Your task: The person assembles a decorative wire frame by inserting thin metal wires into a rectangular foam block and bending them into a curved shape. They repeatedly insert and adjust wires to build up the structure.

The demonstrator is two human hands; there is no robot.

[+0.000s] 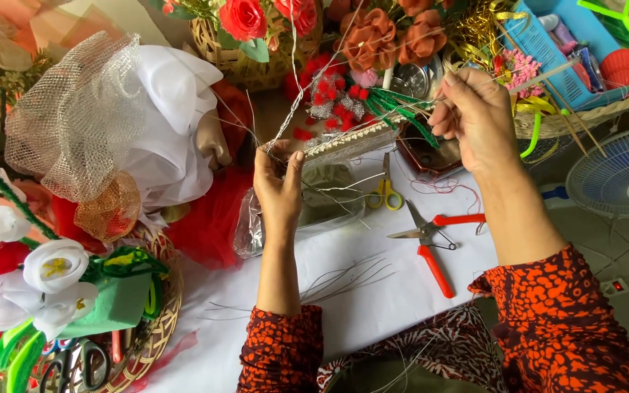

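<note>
White flowers: three cloth blooms (45,273) at the far left edge, beside a green foam block (121,302) in a woven basket (160,331).
Doll: a figure in a white veil (172,109) with stiff beige netting (74,116) over it and red fabric (209,218) below, left of the hands.
Plastic bag: a clear bag (314,207) lies on the white desk (373,306), just behind the left wrist.
Left hand: the left hand (278,182) is closed — thumb and fingers pinched on the near end of the trim strip (358,138) and on thin silver wire (285,120) rising from the grip.
Trim strip: a narrow beaded, silvery strip held in the air above the desk, running from the left hand up and rightward to the right hand.
Loose wires: a few cut lengths (351,280) lie on the desk between the two forearms.
Yellow scissors: small pair (385,193) flat on the desk under the strip.
Red cutters: red-handled snips (431,244), blades open, just right of the scissors.
Right hand: the right hand (475,116) is closed too — fingertips gripping the far end of the strip, near green tinsel stems (402,109) and red pompoms (329,94).
Blue tray: a plastic tray (547,51) of small supplies sits beyond the right hand.
Fan: a white fan (616,171) stands at the far right, off the desk.
</note>
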